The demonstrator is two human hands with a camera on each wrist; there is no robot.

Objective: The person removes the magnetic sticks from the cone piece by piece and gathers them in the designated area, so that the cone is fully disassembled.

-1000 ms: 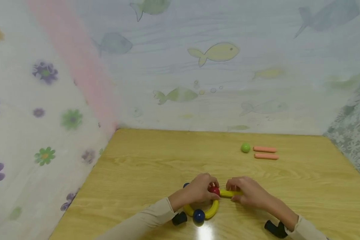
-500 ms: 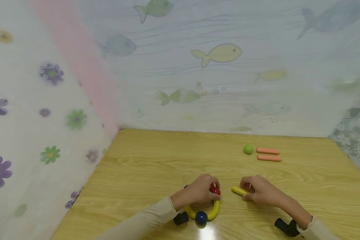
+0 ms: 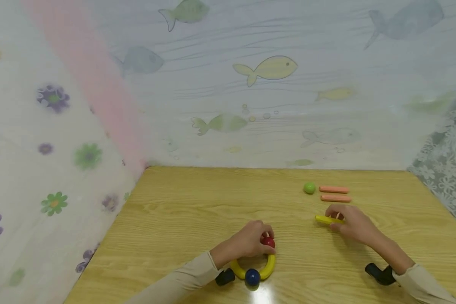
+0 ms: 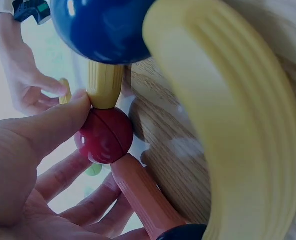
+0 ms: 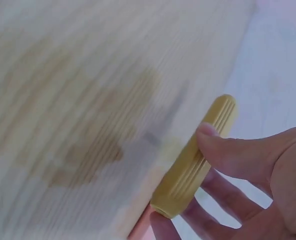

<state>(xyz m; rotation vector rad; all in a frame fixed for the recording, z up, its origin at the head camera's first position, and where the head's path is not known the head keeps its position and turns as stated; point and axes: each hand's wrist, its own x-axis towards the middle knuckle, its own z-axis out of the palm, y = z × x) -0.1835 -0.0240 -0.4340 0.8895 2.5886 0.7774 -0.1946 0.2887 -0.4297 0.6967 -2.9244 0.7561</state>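
Note:
My left hand [image 3: 246, 241] pinches a red ball [image 4: 105, 136] between thumb and fingers. The ball sits in a ring of toy rods and balls: a yellow curved rod [image 4: 243, 125], a large blue ball [image 3: 252, 277], a yellow rod [image 4: 105, 85] and an orange rod [image 4: 147, 195] touching the red ball. Part of the ring is hidden behind this hand in the head view. Farther right, my right hand [image 3: 353, 223] grips a straight, grooved yellow rod [image 5: 195, 160] by thumb and fingertips, held over the table short of two orange rods.
A small green ball [image 3: 309, 188] lies at the back right, beside the two parallel orange rods, one of them the nearer orange rod [image 3: 336, 198]. The wooden table [image 3: 197, 194] meets a fish-painted wall behind and a flowered wall on the left.
The right hand has pulled the straight yellow rod away from the red ball and carried it right and toward the back. The left hand stays on the red ball.

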